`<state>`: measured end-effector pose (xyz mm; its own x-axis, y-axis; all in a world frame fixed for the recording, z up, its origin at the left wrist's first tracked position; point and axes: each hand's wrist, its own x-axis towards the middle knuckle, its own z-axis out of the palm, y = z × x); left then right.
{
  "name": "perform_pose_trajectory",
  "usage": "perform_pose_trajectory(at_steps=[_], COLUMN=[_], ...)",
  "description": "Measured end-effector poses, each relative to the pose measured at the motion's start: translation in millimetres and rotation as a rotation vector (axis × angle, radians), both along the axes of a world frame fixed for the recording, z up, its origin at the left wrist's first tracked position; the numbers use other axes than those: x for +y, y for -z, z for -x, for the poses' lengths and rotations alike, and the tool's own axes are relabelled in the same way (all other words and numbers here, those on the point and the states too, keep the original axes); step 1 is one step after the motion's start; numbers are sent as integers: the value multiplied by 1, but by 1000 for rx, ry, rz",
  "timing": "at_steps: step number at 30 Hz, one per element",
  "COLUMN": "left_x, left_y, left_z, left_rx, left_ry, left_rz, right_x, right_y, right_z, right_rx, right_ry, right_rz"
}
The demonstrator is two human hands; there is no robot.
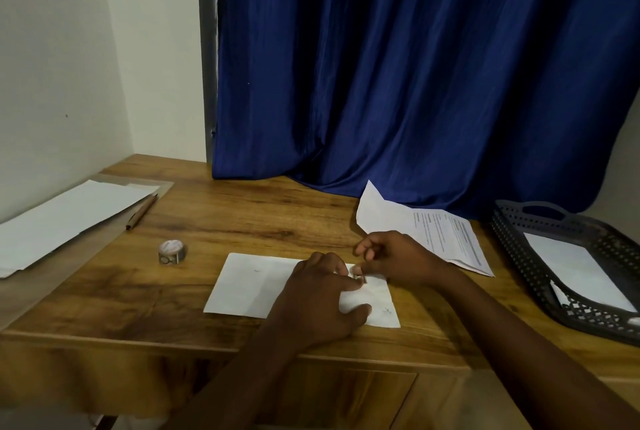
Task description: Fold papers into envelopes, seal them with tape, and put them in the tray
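A person's left hand (320, 298) presses down on a folded white envelope (256, 286) lying flat near the front edge of a wooden desk (242, 218), fingers bent over the paper and thumb resting on its right part. The right hand (394, 258) meets it from the right side, its fingertips pinched together on a small strip of tape (360, 278) at the envelope's upper edge; how firmly the strip is stuck cannot be told. A small mark shows on the envelope's lower right corner. To the left of the envelope, apart from it, a roll of patterned tape (172, 251) stands on the desk. Behind the right hand lies a printed sheet (440, 228) with one corner turned up. At the desk's right edge sits a dark perforated tray (519, 221) holding white paper (581, 267). At the far left a stack of blank white sheets (65, 218) rests on the desk, a brown pen (141, 212) just beside it. A blue curtain (398, 66) hangs behind the desk, next to a pale wall (69, 48).
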<state>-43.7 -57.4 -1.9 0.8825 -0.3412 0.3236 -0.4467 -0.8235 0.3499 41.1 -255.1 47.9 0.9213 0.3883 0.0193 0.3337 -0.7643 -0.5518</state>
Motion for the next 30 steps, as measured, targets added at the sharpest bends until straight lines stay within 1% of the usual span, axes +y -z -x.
perform_pose_trajectory(at_steps=[6,10,19,24,28,30], left_x=[-1,-1,-1,-1,-3,-3], left_y=[2,4,4,0,0,0], left_z=[-1,-2,-2,2,3,3], left_rx=[2,11,1,11,-5,-10], left_ry=[-11,-19,-22,-30,-27,-23], left_rz=[-6,-10,-26,-15,-44,-57], right_x=[-2,5,14,14,5,0], right_y=[27,36,38,40,39,42], right_z=[4,-1,-7,-10,-2,0], right_rx=[-57,-79,-78,-109,-81,-98], right_ry=[120,208,293,318,234,202], right_rz=[-112,-129,-178,-240,-266,-229])
